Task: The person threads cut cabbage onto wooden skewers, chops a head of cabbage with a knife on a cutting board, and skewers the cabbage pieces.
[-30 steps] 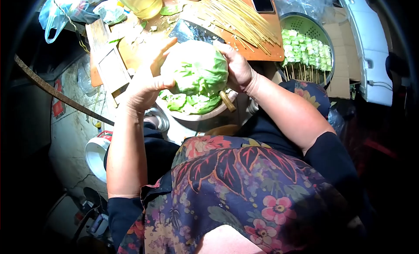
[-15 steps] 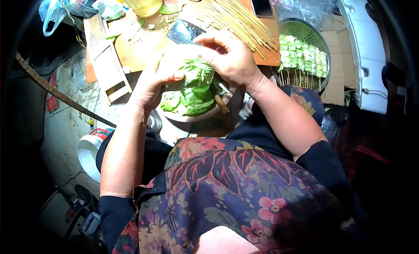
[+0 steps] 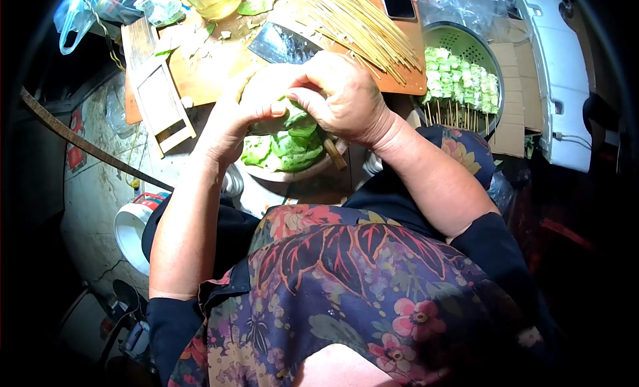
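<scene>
Wears a floral garment [image 3: 333,274] with dark sleeves, arms stretched forward toward the counter [image 3: 200,74]. Has a long white panel [image 3: 562,81] standing to the far right, with cardboard [image 3: 509,101] beside it. Shows a green colander [image 3: 471,47] right of the counter, with skewered green pieces [image 3: 459,81] in it, sticks pointing back toward the body. Keeps a round bowl [image 3: 296,178] between the knees, at the counter's near edge, with loose green leaves [image 3: 283,151] inside and a wooden handle [image 3: 335,154] leaning out at its right. Holds a head of cabbage [image 3: 265,87] above the bowl, between both hands. Cups its left side with the left hand [image 3: 228,124], fingers curled around it and thumb laid over the near side. Grips its right side with the right hand [image 3: 346,97], fingers bent and bunched, thumb tip against the leaves; cannot tell exactly where the hidden fingertips press. Includes, on the counter, a wooden frame [image 3: 160,97] at left, bare sticks [image 3: 366,31] beyond the right hand, a dark blade [image 3: 285,44] beyond the cabbage and a phone [image 3: 398,2] at the far right.
</scene>
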`<state>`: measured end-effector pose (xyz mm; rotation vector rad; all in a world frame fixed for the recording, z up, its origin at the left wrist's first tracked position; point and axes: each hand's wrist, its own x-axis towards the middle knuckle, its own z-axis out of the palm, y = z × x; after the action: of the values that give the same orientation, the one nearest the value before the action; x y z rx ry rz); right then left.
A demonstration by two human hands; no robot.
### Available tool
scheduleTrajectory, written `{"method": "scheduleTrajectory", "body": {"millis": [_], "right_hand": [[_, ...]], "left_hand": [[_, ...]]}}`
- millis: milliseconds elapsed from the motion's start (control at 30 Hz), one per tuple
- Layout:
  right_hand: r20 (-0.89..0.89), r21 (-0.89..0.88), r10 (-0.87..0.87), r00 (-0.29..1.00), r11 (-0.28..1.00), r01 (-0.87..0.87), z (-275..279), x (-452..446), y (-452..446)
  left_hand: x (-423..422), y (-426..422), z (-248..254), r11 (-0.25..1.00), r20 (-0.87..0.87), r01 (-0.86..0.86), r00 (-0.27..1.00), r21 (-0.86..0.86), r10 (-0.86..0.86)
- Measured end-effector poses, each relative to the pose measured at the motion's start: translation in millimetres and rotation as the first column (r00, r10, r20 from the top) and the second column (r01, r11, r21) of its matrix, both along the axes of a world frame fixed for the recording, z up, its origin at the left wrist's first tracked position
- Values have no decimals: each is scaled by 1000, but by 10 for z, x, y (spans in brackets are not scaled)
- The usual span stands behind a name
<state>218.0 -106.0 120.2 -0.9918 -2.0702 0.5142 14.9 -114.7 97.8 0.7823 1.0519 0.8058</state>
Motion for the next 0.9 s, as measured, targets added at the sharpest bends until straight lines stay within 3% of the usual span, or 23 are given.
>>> {"method": "scheduleTrajectory", "body": {"millis": [100,233,300,333,400,433,500,533,567,633,733,800,867,900], "right_hand": [[72,130,-9,997,992,-1,-43,-43,-8],[82,102,9,997,995,-17,-59,-86,-50],[38,118,234,971,964,-237,-34,-142,-162],[74,-78,278,958,959,-273,27,-134,-301],[71,-187,433,898,891,-415,14,-131,-407],[70,-187,432,899,891,-413,-24,-113,-414],[134,-459,464,876,812,-360,-118,-57,-417],[137,-457,459,878,815,-355,-151,-31,-404],[156,-509,414,897,812,-286,-183,-7,-379],[189,-599,318,929,787,-148,-163,8,-313],[-91,-893,-41,995,445,-64,-40,28,-189],[-319,-946,-254,913,152,-287,44,71,-102],[-590,-801,-409,696,187,-568,118,61,-106],[-707,-688,-398,584,196,-699,116,67,-76]], "left_hand": [[24,-31,33,1000,47,16,999,-20,-15],[-14,-9,-48,995,106,80,992,-57,-74],[-65,37,-24,994,142,27,990,-107,-11],[-97,60,9,987,173,-25,983,-161,53],[-173,111,28,995,127,-80,988,-61,87],[-216,118,8,993,135,-109,984,-50,115],[-254,156,-69,991,146,-130,980,-36,134],[-254,187,-121,990,171,-128,978,57,116],[-256,207,-159,980,194,-129,976,149,99],[-176,158,-45,969,164,-176,975,171,148],[-30,79,147,922,109,-221,974,317,196],[-93,119,137,815,-178,-52,966,577,188],[-111,95,97,596,-359,134,892,792,276],[-67,79,74,554,-326,135,909,821,262]]}}
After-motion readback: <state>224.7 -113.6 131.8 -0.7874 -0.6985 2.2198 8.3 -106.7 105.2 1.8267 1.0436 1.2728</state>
